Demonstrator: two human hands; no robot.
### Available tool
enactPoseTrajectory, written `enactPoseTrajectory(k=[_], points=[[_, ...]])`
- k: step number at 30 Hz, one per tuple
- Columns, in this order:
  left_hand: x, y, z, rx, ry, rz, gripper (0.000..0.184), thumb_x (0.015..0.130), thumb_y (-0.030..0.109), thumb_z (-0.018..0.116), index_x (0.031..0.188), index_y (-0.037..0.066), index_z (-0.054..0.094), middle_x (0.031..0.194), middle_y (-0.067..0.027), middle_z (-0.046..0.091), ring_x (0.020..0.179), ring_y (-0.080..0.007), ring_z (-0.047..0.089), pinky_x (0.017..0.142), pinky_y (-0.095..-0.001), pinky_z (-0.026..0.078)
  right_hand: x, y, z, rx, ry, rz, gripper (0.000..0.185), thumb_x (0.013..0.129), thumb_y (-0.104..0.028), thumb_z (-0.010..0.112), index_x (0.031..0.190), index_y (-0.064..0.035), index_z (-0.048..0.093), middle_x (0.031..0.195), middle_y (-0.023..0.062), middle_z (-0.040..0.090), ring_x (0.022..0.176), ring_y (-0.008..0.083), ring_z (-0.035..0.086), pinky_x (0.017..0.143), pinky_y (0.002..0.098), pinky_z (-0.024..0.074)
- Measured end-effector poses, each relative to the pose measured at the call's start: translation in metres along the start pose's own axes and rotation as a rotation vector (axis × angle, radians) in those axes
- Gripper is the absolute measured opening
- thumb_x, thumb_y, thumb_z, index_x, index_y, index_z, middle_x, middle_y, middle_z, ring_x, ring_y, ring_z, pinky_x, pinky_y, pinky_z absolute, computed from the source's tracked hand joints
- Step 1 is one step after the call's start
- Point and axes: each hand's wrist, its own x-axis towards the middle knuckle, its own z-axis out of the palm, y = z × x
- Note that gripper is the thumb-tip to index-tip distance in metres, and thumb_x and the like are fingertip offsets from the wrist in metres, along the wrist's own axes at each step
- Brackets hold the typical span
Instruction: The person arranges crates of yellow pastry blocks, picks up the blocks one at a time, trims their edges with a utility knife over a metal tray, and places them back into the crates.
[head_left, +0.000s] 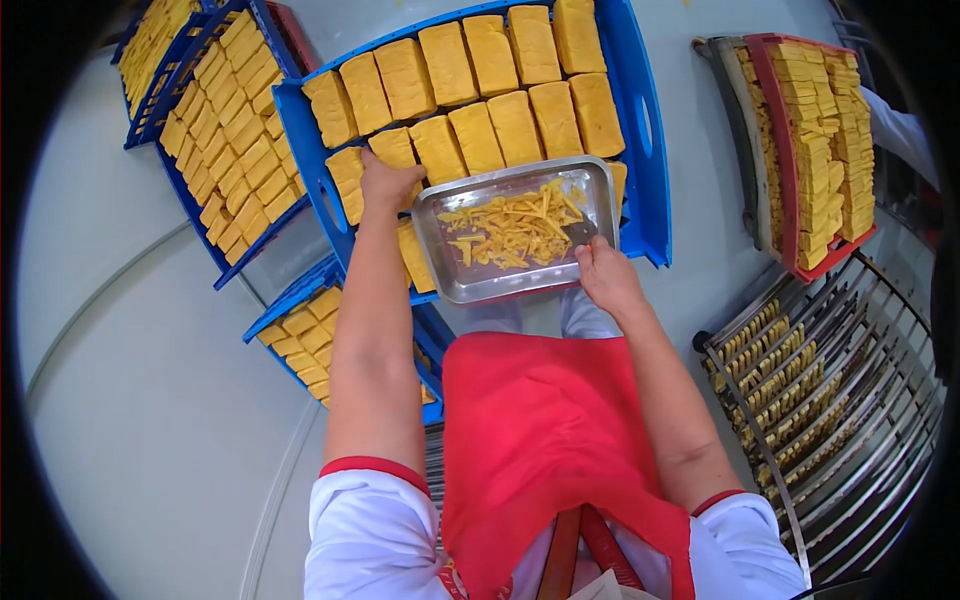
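Observation:
A blue crate (655, 150) holds rows of yellow blocks (448, 62). Over its near part is a shallow metal tray (440, 270) with thin yellow strips (515, 230) lying in it. My left hand (388, 183) reaches to the blocks at the crate's left side, just beyond the tray's left edge; its fingertips are partly hidden, so its grip cannot be made out. At the tray's near right corner, my right hand (608, 277) has its thumb and fingers closed on the rim.
More blue crates of yellow pieces stand at the left (230, 150) and lower left (310, 340). On the right are a red crate (788, 150) of stacked yellow pieces and a metal rack (850, 430) holding more. Another person's sleeve (900, 135) shows at the far right.

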Motion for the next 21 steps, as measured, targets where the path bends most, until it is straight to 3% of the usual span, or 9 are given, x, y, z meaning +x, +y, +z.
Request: enactPoseTrajectory(k=[5,8,10,11,12,13,17,19,21], points=[[-0.023,0.006,0.000,0.092,0.102,-0.038,0.095,0.058,0.029,0.090,0.133,-0.005,0.043,0.133,-0.0259,0.052,0.121,-0.0374,0.055,0.099,-0.0356,0.048,-0.009,-0.004,-0.007,0.024,-0.034,-0.020,0.041,0.099,-0.036,0.042,0.106,0.0005,0.058,0.098,0.0296,0.066,0.096,0.0470,0.062,0.085,0.0542,0.0471],[-0.067,0.011,-0.027,-0.093,0.311,-0.012,0.088,0.059,0.025,0.091,0.129,-0.003,0.046,0.132,-0.0233,0.048,0.123,-0.0372,0.050,0.100,-0.0369,0.046,-0.019,-0.016,-0.017,0.125,0.038,-0.113,0.041,0.099,-0.039,0.043,0.100,-0.0009,0.060,0.095,0.0289,0.067,0.095,0.0473,0.062,0.084,0.0544,0.0467],[-0.099,0.002,-0.035,-0.305,0.389,0.346,0.081,0.061,0.020,0.091,0.125,-0.002,0.047,0.124,-0.0192,0.052,0.116,-0.0328,0.055,0.097,-0.0378,0.047,-0.030,-0.035,-0.027,0.242,0.043,-0.155,0.042,0.100,-0.039,0.045,0.094,-0.0015,0.062,0.091,0.0277,0.067,0.093,0.0479,0.062,0.081,0.0525,0.0476],[-0.117,0.002,-0.036,-0.486,0.317,0.375,0.077,0.063,0.013,0.090,0.125,-0.001,0.046,0.118,-0.0157,0.055,0.110,-0.0274,0.058,0.094,-0.0367,0.049,-0.037,-0.046,-0.030,0.248,0.045,-0.167,0.042,0.100,-0.039,0.045,0.094,-0.0015,0.062,0.091,0.0277,0.067,0.093,0.0479,0.062,0.081,0.0525,0.0476],[-0.143,0.006,-0.038,-0.668,0.272,0.390,0.076,0.064,0.008,0.089,0.126,0.001,0.045,0.115,-0.0124,0.056,0.104,-0.0235,0.060,0.091,-0.0344,0.051,-0.044,-0.059,-0.031,0.359,0.041,-0.234,0.045,0.096,-0.044,0.051,0.091,-0.0007,0.062,0.086,0.0266,0.066,0.087,0.0456,0.064,0.076,0.0501,0.0491],[-0.161,0.000,-0.034,-0.591,0.304,0.421,0.077,0.063,0.006,0.088,0.127,0.002,0.045,0.115,-0.0116,0.056,0.104,-0.0220,0.061,0.089,-0.0340,0.052,-0.052,-0.072,-0.034,0.468,0.037,-0.301,0.049,0.093,-0.049,0.058,0.089,0.0001,0.062,0.080,0.0254,0.066,0.081,0.0433,0.066,0.072,0.0478,0.0506],[-0.241,0.017,-0.038,-0.567,0.365,0.451,0.075,0.065,0.009,0.089,0.124,0.004,0.043,0.113,-0.0103,0.054,0.099,-0.0225,0.060,0.088,-0.0337,0.050,-0.089,-0.110,-0.064,0.348,-0.002,-0.402,0.066,0.075,-0.062,0.074,0.086,0.0016,0.061,0.068,0.0193,0.064,0.067,0.0341,0.067,0.063,0.0423,0.0513],[-0.266,0.021,-0.034,-0.587,0.389,0.458,0.075,0.066,0.011,0.089,0.125,0.004,0.042,0.113,-0.0103,0.054,0.100,-0.0224,0.058,0.088,-0.0341,0.049,-0.096,-0.113,-0.065,0.351,-0.009,-0.478,0.075,0.057,-0.064,0.088,0.082,0.0004,0.058,0.064,0.0076,0.054,0.061,0.0145,0.056,0.056,0.0321,0.0468],[-0.279,0.022,-0.026,-0.616,0.402,0.455,0.076,0.066,0.013,0.089,0.125,0.004,0.041,0.112,-0.0103,0.053,0.100,-0.0223,0.057,0.089,-0.0345,0.048,-0.101,-0.110,-0.059,0.351,-0.003,-0.478,0.077,0.055,-0.065,0.088,0.082,0.0003,0.058,0.064,0.0070,0.055,0.061,0.0146,0.056,0.056,0.0315,0.0468]])
